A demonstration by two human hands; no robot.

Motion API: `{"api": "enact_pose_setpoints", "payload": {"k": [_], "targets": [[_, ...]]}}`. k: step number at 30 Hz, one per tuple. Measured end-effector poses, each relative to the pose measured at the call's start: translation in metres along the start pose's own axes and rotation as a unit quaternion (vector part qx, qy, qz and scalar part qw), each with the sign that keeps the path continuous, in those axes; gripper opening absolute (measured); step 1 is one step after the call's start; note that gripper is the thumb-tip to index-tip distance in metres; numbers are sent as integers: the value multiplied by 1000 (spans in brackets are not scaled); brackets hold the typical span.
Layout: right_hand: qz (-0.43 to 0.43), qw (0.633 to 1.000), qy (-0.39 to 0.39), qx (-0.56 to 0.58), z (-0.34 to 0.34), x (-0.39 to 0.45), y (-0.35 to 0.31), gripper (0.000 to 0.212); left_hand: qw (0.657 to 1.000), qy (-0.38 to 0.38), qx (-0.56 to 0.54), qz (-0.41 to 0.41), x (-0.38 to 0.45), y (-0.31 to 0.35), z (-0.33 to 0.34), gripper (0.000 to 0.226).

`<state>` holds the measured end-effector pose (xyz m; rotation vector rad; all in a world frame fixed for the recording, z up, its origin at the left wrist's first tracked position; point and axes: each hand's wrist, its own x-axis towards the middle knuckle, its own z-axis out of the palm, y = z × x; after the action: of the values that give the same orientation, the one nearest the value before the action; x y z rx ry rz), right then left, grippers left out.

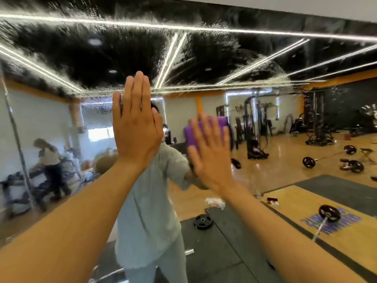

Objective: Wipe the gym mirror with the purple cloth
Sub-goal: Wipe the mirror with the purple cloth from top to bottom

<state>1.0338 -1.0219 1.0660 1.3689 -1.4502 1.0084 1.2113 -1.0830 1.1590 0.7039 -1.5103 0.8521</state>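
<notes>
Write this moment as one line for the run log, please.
left hand: flat on mirror | right hand: presses purple cloth on mirror | upper glass: wet streaks

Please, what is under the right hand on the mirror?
Under the right hand is the purple cloth, pressed flat against the mirror. Only its upper part shows; the rest is covered by the palm.

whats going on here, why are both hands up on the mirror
A person is wiping a gym mirror. The right hand presses a purple cloth flat against the glass with straight fingers, and its blur suggests it is mid-swipe. The left hand is held flat and open at the glass beside it, holding nothing. Streaky wet film covers the upper part of the mirror, while the lower part looks clearer.
</notes>
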Motion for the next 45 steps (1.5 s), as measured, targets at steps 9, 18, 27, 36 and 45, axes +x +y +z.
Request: {"api": "enact_pose_setpoints", "payload": {"k": [9, 18, 27, 36, 45], "targets": [[-54, 998, 2, -38, -11, -4, 69, 63, 1000, 3, -3, -1, -1, -1, 0, 66], [335, 938, 68, 61, -17, -27, 164, 69, 1000, 3, 7, -5, 0, 0, 0, 65], [-11, 999, -35, -3, 30, -83, -43, 63, 1000, -9, 13, 0, 1, -1, -2, 64], [122, 992, -8, 18, 20, -113, 39, 64, 992, -118, -20, 36, -113, -4, -25, 70], [421, 899, 86, 82, 18, -125, 139, 65, 993, -95, 38, 58, -131, -9, -9, 71]]}}
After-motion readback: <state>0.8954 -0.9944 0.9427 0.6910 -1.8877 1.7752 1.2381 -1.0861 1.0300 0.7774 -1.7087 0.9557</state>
